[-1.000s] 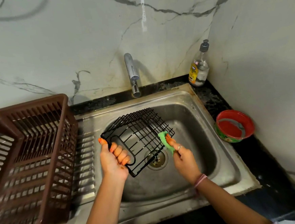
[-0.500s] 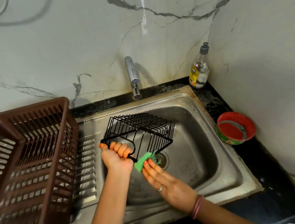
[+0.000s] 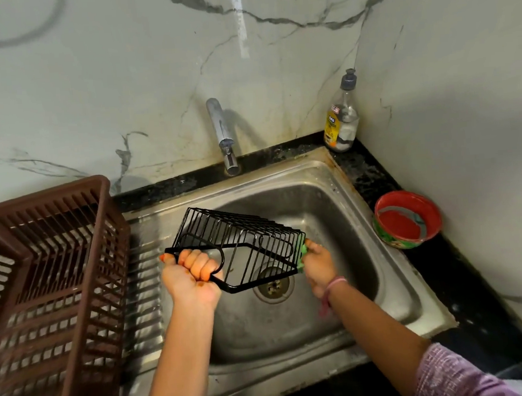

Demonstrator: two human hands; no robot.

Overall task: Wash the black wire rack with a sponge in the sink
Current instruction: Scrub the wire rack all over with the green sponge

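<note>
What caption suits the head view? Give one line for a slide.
Left hand grips the black wire rack over the sink; right hand presses a green sponge against it.

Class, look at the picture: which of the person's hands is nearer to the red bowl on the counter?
Right. The right hand is at the rack's end toward the red bowl; the left hand grips the far end.

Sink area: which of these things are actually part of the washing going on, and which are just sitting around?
In use:
black wire rack, gripped by the left hand over the sink
green sponge, pressed to the rack's end by the right hand

Lying about:
tap, no water seen running
brown basket on the drainboard
soap bottle in the corner
red bowl on the counter
</note>
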